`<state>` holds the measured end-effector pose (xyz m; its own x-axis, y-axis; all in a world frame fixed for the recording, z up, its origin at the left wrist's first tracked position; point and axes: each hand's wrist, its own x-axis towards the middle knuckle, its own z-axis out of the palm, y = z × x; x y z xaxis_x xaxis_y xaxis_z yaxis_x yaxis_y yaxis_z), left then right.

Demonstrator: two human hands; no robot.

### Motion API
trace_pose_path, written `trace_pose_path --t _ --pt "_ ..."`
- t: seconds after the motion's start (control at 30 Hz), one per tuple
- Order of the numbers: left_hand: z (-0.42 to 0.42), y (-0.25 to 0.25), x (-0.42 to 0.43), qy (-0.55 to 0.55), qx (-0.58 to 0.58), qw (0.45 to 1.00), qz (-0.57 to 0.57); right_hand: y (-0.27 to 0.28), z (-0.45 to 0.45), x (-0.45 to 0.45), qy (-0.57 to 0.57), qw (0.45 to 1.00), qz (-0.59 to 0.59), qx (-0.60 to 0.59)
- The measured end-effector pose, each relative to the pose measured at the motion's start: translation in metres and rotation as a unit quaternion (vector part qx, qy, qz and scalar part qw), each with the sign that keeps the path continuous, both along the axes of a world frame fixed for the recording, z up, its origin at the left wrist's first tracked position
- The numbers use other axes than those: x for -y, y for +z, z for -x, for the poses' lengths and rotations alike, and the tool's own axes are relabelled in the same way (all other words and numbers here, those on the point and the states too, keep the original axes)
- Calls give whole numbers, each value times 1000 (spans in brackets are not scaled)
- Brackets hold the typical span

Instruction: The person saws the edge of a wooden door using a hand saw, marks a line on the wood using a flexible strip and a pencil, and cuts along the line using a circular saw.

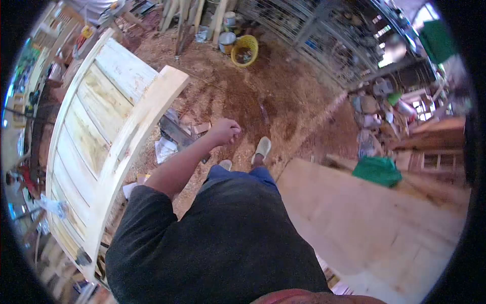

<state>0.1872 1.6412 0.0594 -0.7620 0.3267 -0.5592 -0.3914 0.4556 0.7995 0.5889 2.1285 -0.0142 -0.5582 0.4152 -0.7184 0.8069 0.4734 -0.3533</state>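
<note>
My left hand (225, 133) hangs in front of me over the sawdust-strewn floor, its fingers curled closed. Whether anything is inside the fist is hidden. Nearest to it on the left stands a large pale wooden panel (83, 119) of several boards, with a thick beam (136, 119) along its near edge. The hand is apart from both. Below the hand and to its left, wood offcuts (174, 133) and a white scrap (165, 149) lie on the floor. My right hand is out of view.
A broad wooden sheet (344, 213) lies at the right, with a green bag (377, 171) at its far edge. Ahead are a yellow basket (244, 50), a bucket (227, 41) and leaning planks (198, 15). Mixed clutter (377, 106) is piled at the far right.
</note>
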Motion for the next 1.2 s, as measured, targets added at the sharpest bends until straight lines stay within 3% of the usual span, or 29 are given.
trace_pose_path --t 0.1,0.17,0.23,0.27,0.3,0.37,0.43,0.47,0.63,0.73,0.8,0.87,0.93,1.0,1.07,1.1,1.17,1.2 --pt "20 16 21 24 -23 997 64 -27 84 -55 98 995 1 6" --pt "37 -8 29 85 -42 992 86 -48 162 -97 135 991 5 -14" --pt "46 -8 24 111 -96 978 146 -60 264 -132 10 986 137 -90" --pt "54 2 21 106 -144 964 196 -66 324 -143 -96 947 274 -134" --pt "67 12 18 102 -193 944 246 -65 388 -150 -134 904 390 -114" --pt "91 26 12 151 -178 941 246 -23 527 -136 -65 847 527 14" --pt "109 43 11 197 -180 933 242 -11 624 -96 106 943 292 -124" --pt "116 55 12 217 -193 926 241 -6 662 -79 190 948 163 -195" --pt "170 83 52 380 -237 866 222 21 798 19 272 938 135 -166" --pt "206 65 106 429 -277 819 262 -31 839 48 370 914 90 -143" --pt "234 68 144 462 -303 783 287 -58 842 62 323 936 121 -71" --pt "255 61 184 494 -310 752 308 -58 847 81 619 775 86 -99" --pt "277 74 218 538 -302 710 338 -57 859 99 787 561 38 -254" --pt "290 88 254 568 -273 691 355 -38 878 127 624 773 86 -75" --pt "298 85 290 595 -266 637 411 -5 909 169 497 860 113 32" --pt "303 77 306 608 -262 609 436 12 927 190 476 870 118 45" --pt "303 56 336 611 -141 612 481 33 973 234 554 825 103 50" --pt "305 50 345 616 -82 609 493 39 1006 260 648 756 83 39"
